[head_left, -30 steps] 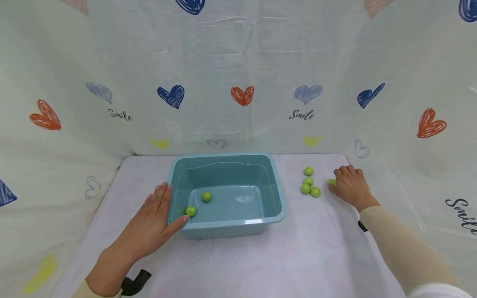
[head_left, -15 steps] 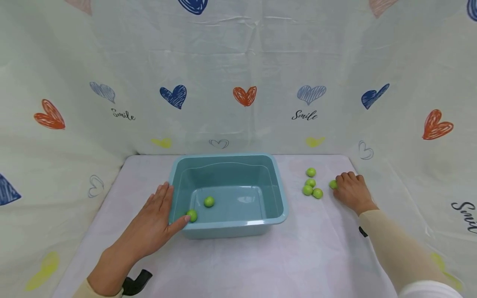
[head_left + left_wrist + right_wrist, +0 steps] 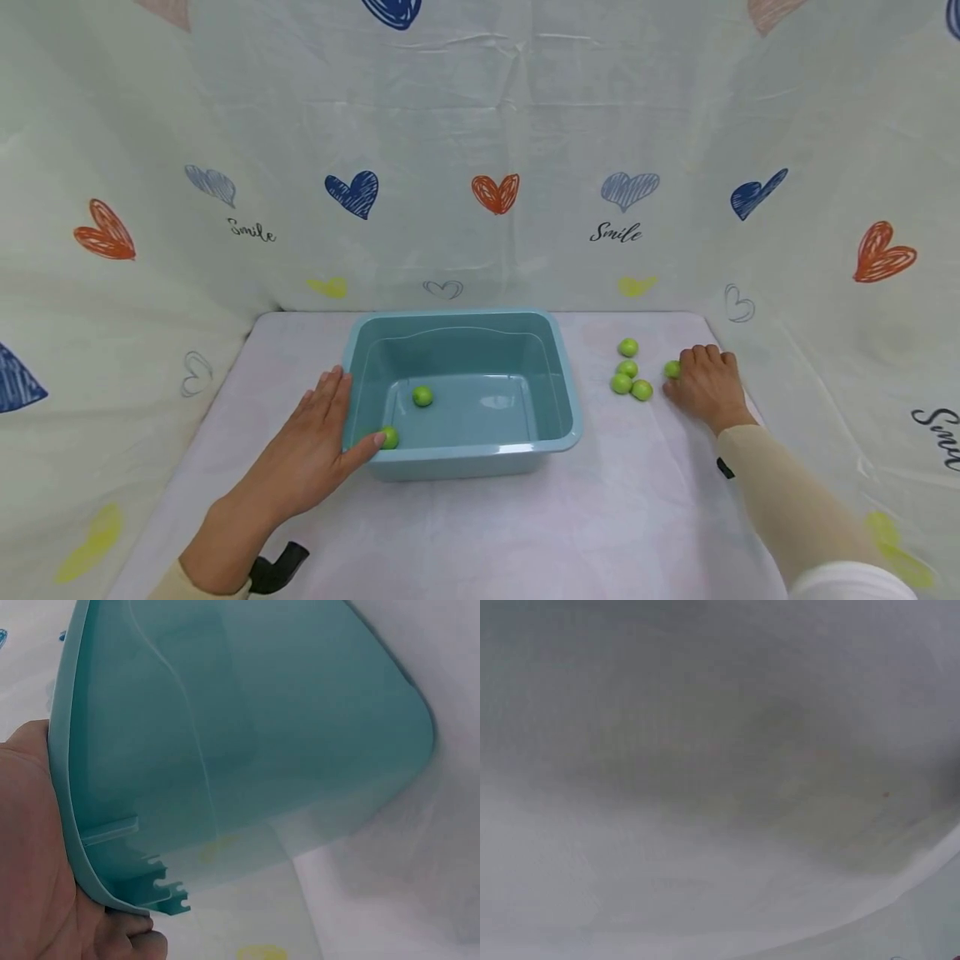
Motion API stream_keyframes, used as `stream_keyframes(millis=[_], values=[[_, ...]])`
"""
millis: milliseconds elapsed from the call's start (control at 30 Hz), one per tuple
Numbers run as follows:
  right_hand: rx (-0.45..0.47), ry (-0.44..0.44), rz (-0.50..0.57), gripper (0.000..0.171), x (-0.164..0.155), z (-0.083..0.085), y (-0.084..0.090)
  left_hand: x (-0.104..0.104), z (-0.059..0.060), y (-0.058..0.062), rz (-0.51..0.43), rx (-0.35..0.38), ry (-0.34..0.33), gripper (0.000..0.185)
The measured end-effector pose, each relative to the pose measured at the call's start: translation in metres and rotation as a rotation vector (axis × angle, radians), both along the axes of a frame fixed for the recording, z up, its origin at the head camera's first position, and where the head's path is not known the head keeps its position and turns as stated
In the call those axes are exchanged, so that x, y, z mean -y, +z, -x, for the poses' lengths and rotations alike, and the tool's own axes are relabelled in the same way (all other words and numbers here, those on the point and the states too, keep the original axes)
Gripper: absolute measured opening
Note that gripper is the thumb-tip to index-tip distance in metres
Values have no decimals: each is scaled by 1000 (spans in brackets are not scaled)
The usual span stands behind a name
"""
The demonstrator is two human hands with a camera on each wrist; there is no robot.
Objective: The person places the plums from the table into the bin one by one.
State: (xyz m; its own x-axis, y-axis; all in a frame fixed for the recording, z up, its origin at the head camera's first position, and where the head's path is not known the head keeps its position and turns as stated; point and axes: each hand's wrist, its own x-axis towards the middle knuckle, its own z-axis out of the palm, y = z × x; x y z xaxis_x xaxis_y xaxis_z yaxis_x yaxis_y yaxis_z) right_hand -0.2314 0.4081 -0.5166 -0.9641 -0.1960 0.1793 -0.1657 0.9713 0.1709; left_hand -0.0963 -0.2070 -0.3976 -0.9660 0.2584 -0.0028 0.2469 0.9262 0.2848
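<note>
As the head view shows, the bare right hand [image 3: 707, 387] is at the right side of the white cloth-covered table [image 3: 480, 533], fingers bent down at a small, round, bright-green ball [image 3: 671, 369] lying there; whether the grip has closed cannot be told. Such a ball would probably roll, so thumb and fingers should pinch it lightly from opposite sides. Four loose green balls [image 3: 621, 383] lie between that hand and the rectangular blue-green plastic basin [image 3: 457, 469]; a low leftward sweep would risk scattering them. Two further green balls [image 3: 423, 396] are inside. The left hand [image 3: 303, 450], fingers straight, rests against the basin's left rim, its thumb partly covering one ball. A white heart-printed curtain [image 3: 420, 108] stands behind.

The left wrist view shows that hand at the rim; light, steady contact should suffice.

The right wrist view gives only a blurred pale surface [image 3: 592, 877]; grip unconfirmed.
</note>
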Motion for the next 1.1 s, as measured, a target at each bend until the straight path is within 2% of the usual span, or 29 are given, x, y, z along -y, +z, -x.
stream_keyframes(millis=[233, 433, 533, 667, 900, 1100], values=[[-78, 73, -50, 48, 4, 5, 18, 0, 0, 2, 25, -24, -12, 104], [-151, 137, -54, 43, 19, 15, 44, -1, 1, 5, 64, -37, -21, 104], [-212, 198, -43, 42, 33, 21, 62, -1, 1, 6, 71, -36, -29, 105], [-284, 312, -24, 41, 62, 28, 92, -1, 1, 7, 82, -37, -41, 105], [-352, 518, 22, 39, 132, 32, 150, 0, 2, 8, 82, -36, -50, 107], [-367, 660, 83, 35, 194, 28, 184, 0, 2, 7, 74, -26, -47, 108]])
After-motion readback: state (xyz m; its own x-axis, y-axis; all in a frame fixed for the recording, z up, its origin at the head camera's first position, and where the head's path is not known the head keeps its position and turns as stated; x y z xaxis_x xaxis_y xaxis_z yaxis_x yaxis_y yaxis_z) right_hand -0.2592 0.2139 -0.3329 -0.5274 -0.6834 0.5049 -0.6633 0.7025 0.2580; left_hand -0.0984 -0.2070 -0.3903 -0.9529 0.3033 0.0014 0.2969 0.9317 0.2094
